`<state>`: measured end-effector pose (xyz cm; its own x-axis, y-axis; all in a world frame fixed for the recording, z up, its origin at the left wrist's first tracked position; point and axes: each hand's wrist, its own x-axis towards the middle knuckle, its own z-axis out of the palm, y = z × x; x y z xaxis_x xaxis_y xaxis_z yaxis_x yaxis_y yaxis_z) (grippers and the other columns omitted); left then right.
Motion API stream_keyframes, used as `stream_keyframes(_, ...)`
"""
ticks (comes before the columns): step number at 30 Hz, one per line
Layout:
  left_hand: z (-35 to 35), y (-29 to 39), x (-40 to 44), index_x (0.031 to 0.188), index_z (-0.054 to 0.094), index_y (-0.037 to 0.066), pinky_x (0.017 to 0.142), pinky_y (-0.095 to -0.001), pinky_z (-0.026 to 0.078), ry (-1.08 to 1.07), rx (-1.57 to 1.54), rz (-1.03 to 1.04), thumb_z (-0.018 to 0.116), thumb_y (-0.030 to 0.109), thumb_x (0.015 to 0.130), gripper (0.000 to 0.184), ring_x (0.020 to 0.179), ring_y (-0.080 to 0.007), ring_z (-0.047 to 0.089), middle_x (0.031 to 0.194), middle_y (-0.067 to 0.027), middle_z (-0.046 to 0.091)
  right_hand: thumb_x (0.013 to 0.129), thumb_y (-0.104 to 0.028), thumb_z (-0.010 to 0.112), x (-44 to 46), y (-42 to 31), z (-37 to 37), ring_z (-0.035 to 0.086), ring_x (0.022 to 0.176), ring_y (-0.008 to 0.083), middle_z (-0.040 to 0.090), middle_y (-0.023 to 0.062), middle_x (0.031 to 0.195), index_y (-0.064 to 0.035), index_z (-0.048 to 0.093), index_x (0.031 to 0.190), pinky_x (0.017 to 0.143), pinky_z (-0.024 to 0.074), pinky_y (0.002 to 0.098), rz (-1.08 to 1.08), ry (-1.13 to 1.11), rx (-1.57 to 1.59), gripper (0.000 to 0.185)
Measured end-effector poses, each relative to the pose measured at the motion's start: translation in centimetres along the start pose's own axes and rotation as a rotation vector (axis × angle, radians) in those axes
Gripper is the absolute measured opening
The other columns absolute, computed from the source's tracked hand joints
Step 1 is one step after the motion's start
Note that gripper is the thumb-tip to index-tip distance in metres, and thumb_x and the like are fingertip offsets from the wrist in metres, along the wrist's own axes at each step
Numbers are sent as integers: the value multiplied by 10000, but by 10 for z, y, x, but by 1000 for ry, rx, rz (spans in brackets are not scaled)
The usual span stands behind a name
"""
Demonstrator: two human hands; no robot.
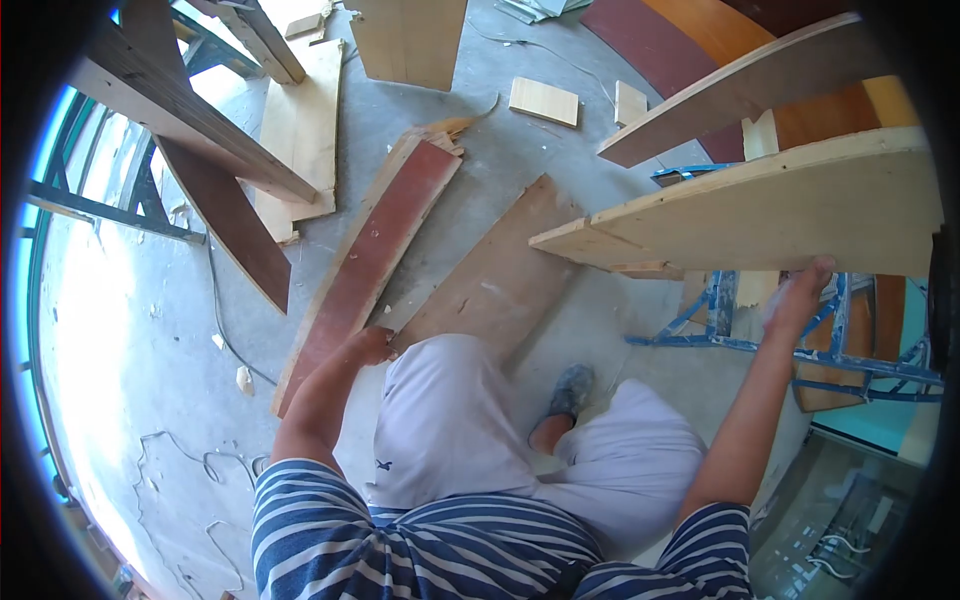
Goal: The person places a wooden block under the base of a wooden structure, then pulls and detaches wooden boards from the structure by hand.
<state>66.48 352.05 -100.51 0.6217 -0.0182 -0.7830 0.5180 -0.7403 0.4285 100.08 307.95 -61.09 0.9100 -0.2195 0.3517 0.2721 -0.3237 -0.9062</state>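
Observation:
My left hand (373, 346) is closed at the near left corner of a flat brown board (490, 270), which slants away across the floor. Just beyond that hand lies a long red-faced board (375, 255) with pale wooden edges. On the other side, my right hand (800, 292) grips the lower edge of a long pale wooden panel (740, 215). Its thumb or a fingertip shows on the panel's face; the other fingers are partly hidden. Under the panel is a blue paint-spattered metal stand (720, 305).
Several planks lean on another blue metal frame (120, 205) at left. A second dark board (740, 90) slants at upper right. Two small wood blocks, one pale (545, 102), lie on the concrete. A cable (225, 335) snakes along the floor at left. My shoe (571, 390) stands between.

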Motion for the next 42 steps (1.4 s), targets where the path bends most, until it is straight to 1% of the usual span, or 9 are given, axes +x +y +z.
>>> stream_keyframes(5, 3, 33, 28, 1285, 549, 78, 941, -407, 470, 7, 128, 71, 658, 167, 765, 538, 1116, -348, 575, 1215, -190, 594, 803, -771, 401, -6, -1, 4, 210, 1403, 289, 185, 182, 1508, -37, 59, 1471, 1149, 168, 399, 7, 1, -35, 1050)
stream_keyframes(8, 4, 63, 54, 1269, 559, 78, 947, -407, 469, -17, 133, 276, 612, 143, 772, 504, 1122, -354, 568, 1191, -180, 608, 786, -784, 412, -5, -4, 5, 205, 1404, 290, 184, 180, 1508, -37, 53, 1471, 1150, 159, 403, 0, -8, -23, 1075)
stream_keyframes(14, -10, 113, 49, 1267, 556, 82, 908, -425, 485, 72, 223, 153, 591, 165, 784, 491, 1077, -382, 585, 1177, -188, 610, 778, -790, 416, -1, 1, 0, 214, 1400, 288, 189, 179, 1506, -45, 69, 1470, 1151, 151, 411, -13, -34, -42, 1075)
stream_keyframes(17, -10, 119, 40, 1339, 481, 107, 974, -477, 431, 354, 57, 45, 590, 218, 815, 546, 1163, -427, 516, 1303, -196, 523, 780, -790, 411, -4, -2, 0, 217, 1398, 287, 196, 173, 1505, -49, 64, 1473, 1151, 152, 408, 3, -32, -44, 1073)
stream_keyframes(20, 11, 129, 22, 1431, 356, 141, 1024, -619, 319, 514, 423, 179, 540, 334, 876, 616, 1307, -456, 349, 1497, -168, 289, 791, -780, 410, -1, 0, 0, 230, 1392, 284, 212, 167, 1499, -45, 71, 1472, 1147, 166, 406, -12, -3, -49, 1057)
stream_keyframes(23, 61, 119, 24, 1449, 334, 218, 1011, -748, 169, 456, 654, 510, 447, 430, 907, 593, 1376, -445, 221, 1543, -146, 170, 802, -768, 413, 0, -1, 0, 247, 1384, 279, 231, 163, 1490, -41, 100, 1466, 1139, 189, 405, -4, 9, -32, 1033)
stream_keyframes(26, 71, 123, 24, 1445, 342, 261, 968, -803, 115, 498, 610, 550, 420, 473, 904, 585, 1385, -452, 199, 1550, -147, 147, 810, -759, 419, -2, -2, -2, 263, 1375, 274, 249, 159, 1481, -43, 126, 1461, 1131, 208, 403, 4, -13, 1, 1012)
stream_keyframes(32, 83, 126, 34, 1483, 216, 224, 975, -799, 63, 475, 707, 482, 328, 524, 910, 656, 1394, -491, 118, 1563, -153, 104, 804, -757, 439, -2, -3, -2, 291, 1357, 270, 279, 152, 1464, -45, 151, 1453, 1124, 220, 405, 8, -15, 11, 1005)
stream_keyframes(42, 71, 103, 49, 1447, 335, 276, 1036, -732, 110, 433, 717, 520, 384, 490, 911, 579, 1405, -450, 137, 1561, -137, 128, 825, -724, 455, 3, 7, -5, 252, 1379, 276, 244, 132, 1497, -85, 143, 1465, 1131, 173, 449, -18, 8, 21, 957)
